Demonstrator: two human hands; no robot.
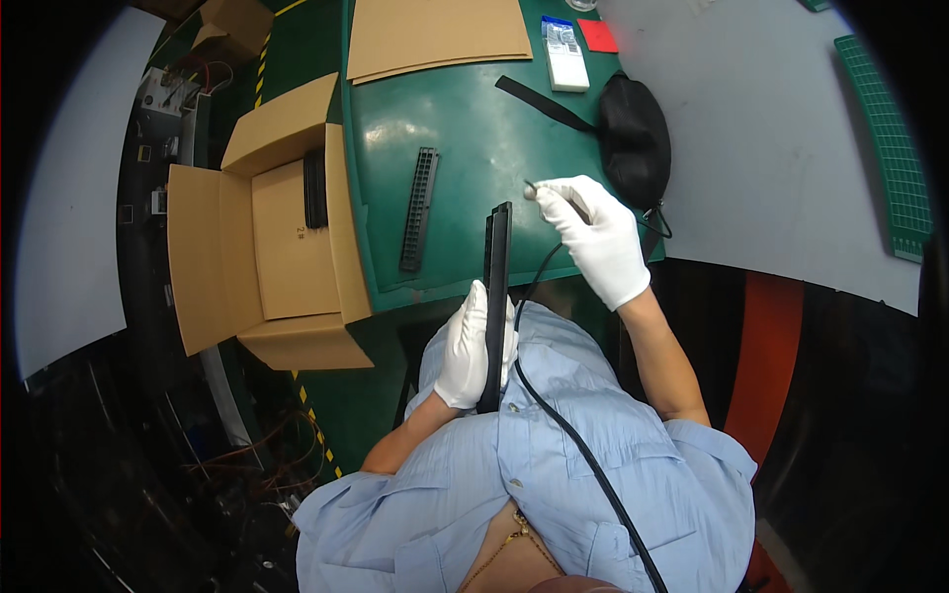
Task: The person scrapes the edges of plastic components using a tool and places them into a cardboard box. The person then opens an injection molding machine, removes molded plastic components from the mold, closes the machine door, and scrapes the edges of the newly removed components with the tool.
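Note:
My left hand [462, 354], in a white glove, is wrapped round a long black plastic strip [497, 296] held on edge before my chest. Its upper end reaches over the near edge of the table. To the right of that end, my white-gloved right hand [599, 239] is raised with thumb and forefinger pinched together. A small thin dark tip pokes out of the pinch, too small to name. A similar black strip [419, 210] with a row of slots lies on the green table [474, 128], left of my hands.
An open cardboard box [287, 247] with black strips [314, 188] inside stands left of the table. Cardboard sheets [440, 35], a white packet [565, 59], a red card [597, 36] and a black pouch [635, 138] lie farther off. A black cable [583, 450] runs down my front.

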